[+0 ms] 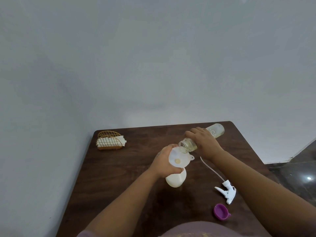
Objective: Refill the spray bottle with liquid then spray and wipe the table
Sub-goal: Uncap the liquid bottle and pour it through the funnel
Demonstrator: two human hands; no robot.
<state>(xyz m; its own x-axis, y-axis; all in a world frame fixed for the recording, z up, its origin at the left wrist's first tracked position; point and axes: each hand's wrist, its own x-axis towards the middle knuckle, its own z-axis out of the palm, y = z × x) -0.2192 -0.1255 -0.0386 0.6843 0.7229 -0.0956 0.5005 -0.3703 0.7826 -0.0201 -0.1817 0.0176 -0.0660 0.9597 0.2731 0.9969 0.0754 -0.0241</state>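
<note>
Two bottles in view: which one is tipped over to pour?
The clear bottle in the right hand, tilted with its open mouth over the funnel. The white spray bottle stands upright on the table, steadied by the left hand.

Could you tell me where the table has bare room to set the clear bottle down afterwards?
Bare table lies between the napkin holder and the left hand. It is crowded near the trigger sprayer and purple cap.
</note>
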